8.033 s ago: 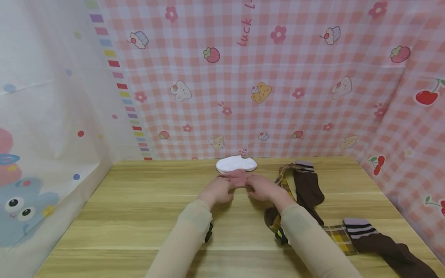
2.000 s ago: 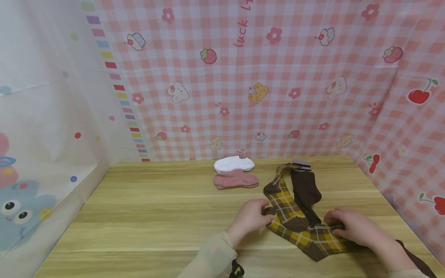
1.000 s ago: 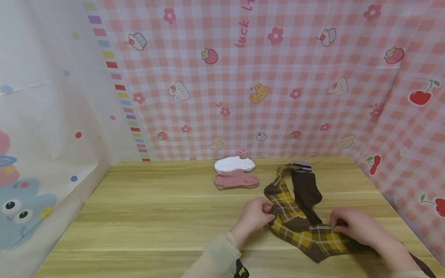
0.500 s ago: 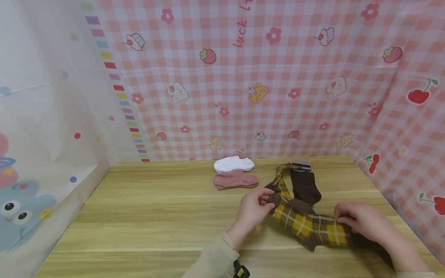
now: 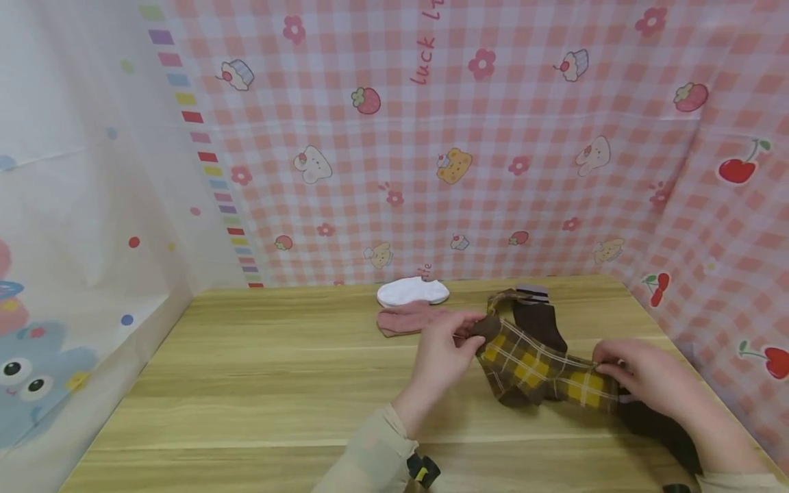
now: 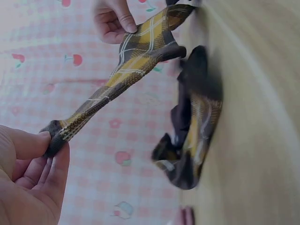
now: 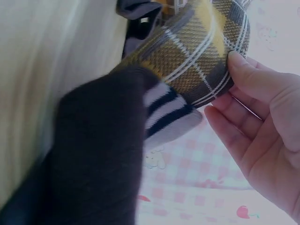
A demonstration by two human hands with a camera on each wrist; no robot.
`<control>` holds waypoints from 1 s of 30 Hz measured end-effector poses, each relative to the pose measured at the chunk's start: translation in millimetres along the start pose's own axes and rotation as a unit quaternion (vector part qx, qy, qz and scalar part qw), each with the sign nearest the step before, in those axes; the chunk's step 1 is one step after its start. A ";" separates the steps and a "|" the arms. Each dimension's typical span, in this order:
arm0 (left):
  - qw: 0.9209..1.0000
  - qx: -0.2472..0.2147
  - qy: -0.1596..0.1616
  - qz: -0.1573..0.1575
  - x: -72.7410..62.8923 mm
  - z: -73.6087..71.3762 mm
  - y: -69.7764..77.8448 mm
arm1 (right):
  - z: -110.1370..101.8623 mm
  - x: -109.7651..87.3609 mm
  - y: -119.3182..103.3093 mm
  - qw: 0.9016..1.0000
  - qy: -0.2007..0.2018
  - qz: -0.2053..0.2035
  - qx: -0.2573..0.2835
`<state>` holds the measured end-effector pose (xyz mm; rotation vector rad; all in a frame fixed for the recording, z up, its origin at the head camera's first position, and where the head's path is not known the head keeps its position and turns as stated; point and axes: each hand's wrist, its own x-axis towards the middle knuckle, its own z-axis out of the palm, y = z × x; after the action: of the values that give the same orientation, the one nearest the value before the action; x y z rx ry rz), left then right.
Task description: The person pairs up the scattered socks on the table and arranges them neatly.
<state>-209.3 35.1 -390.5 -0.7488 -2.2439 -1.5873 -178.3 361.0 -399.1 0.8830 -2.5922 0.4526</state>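
A brown-and-yellow plaid sock (image 5: 530,363) is stretched between both hands, lifted over the table. My left hand (image 5: 439,352) pinches its dark toe between thumb and fingers. Near the other end, my right hand (image 5: 656,380) pinches the upper edge of the sock's leg. A dark brown sock (image 7: 101,150) with a striped cuff (image 7: 168,112) is just below the right hand, its cuff overlapping the plaid leg in the right wrist view. Beneath the lifted sock lies a second plaid sock (image 6: 201,126), partly hidden in the head view. Another dark brown sock (image 5: 536,322) lies behind it.
White socks (image 5: 409,293) lie at the table's back edge, with pink socks (image 5: 403,320) just in front, partly covered by the left hand. The wooden table (image 5: 277,383) meets a pink checked cloth (image 5: 394,137) at the back; cloth also hangs on both sides.
The pink socks were laid down by the white ones. Both hands then moved to the plaid sock, and over the last second they raised it off the table, moving it toward the back.
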 end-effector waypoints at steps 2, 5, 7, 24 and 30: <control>1.000 -0.002 0.003 0.003 3.0 -4.2 2.9 | -2.0 3.4 -1.6 1.000 0.011 -0.007 -0.003; 1.000 -0.007 0.015 0.007 6.7 -11.1 6.3 | -5.2 9.1 -5.1 1.000 0.018 -0.016 -0.004; 1.000 -0.012 0.022 0.012 8.7 -15.6 8.7 | -7.4 12.9 -7.5 1.000 0.023 -0.018 -0.008; 0.995 -0.029 0.080 0.046 17.2 -42.6 19.8 | -17.7 40.4 -20.6 0.996 0.065 -0.052 -0.017; 0.994 -0.025 0.098 0.043 17.6 -54.0 18.5 | -20.9 54.7 -28.2 0.996 0.061 -0.058 -0.025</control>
<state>-216.4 -6.4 -348.0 -0.6621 -2.0143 -1.6066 -196.0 320.0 -351.8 0.9526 -2.4157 0.3952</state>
